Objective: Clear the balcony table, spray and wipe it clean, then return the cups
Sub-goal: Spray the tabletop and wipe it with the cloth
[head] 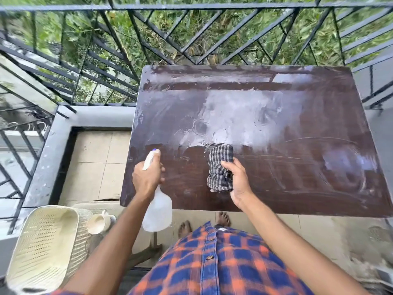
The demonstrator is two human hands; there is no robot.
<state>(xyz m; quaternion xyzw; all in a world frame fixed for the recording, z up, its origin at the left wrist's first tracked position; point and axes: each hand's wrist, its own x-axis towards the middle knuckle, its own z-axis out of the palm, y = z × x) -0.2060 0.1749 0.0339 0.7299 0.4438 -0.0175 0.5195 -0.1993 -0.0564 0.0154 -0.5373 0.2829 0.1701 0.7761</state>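
L hand point(147, 177) w/ spray bottle point(157, 211); cloth point(220, 168) on table point(297, 188)

Smeared brown table point(297, 184), checked cloth point(220, 167) on it, spray bottle point(158, 211) tilted

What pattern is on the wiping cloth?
Dark and white checks on the cloth, best seen in the head view.

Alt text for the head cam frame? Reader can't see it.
A right hand holds a folded checked cloth on a wet-streaked brown table, while the left hand grips a white spray bottle at the table's left edge. A cream cup and a perforated basket sit lower left.
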